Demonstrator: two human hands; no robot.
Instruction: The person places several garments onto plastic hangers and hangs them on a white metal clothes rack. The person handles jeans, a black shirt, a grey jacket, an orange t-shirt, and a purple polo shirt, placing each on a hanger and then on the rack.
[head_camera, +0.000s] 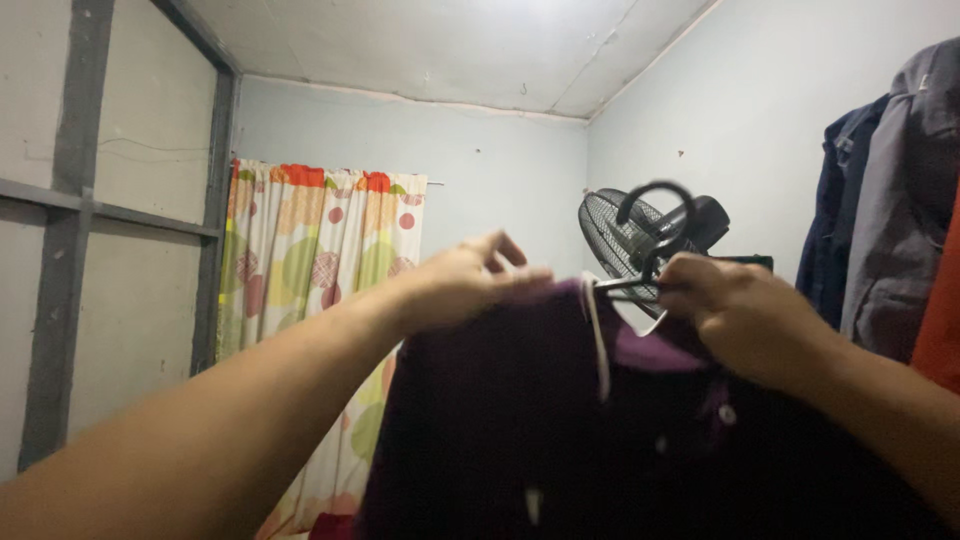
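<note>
Left hand (470, 280) pinches shirt (520, 420); right hand (735, 315) grips hanger (655, 225).

dark purple polo shirt (520, 430) with a white-edged collar and white buttons, held up near the camera, hanging front-on across the lower middle and right. black hanger (655, 225) at its collar, hook curving upward, just right of centre.
</note>
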